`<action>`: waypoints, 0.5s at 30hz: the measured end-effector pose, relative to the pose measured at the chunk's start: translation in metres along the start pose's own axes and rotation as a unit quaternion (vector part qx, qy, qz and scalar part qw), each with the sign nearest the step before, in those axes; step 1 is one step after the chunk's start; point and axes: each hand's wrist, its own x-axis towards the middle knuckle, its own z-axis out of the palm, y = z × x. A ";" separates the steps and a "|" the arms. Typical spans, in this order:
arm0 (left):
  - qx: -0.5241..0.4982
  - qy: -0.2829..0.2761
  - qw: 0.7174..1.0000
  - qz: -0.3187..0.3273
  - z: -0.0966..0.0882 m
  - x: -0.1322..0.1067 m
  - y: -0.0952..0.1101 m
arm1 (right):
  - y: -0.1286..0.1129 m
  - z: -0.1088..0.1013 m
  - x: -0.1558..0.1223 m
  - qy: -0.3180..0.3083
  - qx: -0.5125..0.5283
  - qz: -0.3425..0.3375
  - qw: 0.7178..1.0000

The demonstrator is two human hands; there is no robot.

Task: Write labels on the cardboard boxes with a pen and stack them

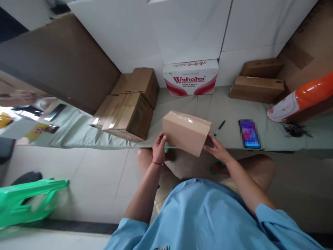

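A plain brown cardboard box (184, 133), with shiny clear tape along its upper edge, is held tilted between my two hands at the front edge of the table. My left hand (158, 148) grips its left end, thumb up against the side. At the right end, my right hand (215, 147) holds the lower corner, some of its fingers hidden behind the cardboard. Just right of the box lies a pen (220, 127), and farther right a phone (249, 134) with a lit, blurred screen.
Taped cartons (122, 114) stand left on the cloth-covered table (179, 104). A white-and-red Wahaha carton (191, 79) is behind. Small brown boxes (256, 88), an orange-and-white bottle-like object (301, 97) and keys (295, 129) sit right. A green stool (33, 199) is lower left.
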 end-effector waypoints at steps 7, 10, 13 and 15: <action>-0.113 -0.018 0.992 -0.049 0.007 -0.048 0.031 | -0.011 -0.010 -0.015 0.134 0.103 0.103 0.980; -0.181 0.013 0.981 -0.074 0.011 -0.049 0.029 | -0.024 -0.007 -0.029 0.144 0.080 0.056 0.985; -0.257 0.031 0.956 -0.136 0.011 -0.041 0.024 | -0.049 0.001 -0.046 0.166 -0.024 -0.055 0.984; -0.275 0.030 0.945 -0.174 0.013 -0.038 0.020 | -0.070 0.008 -0.056 0.169 -0.116 -0.139 0.969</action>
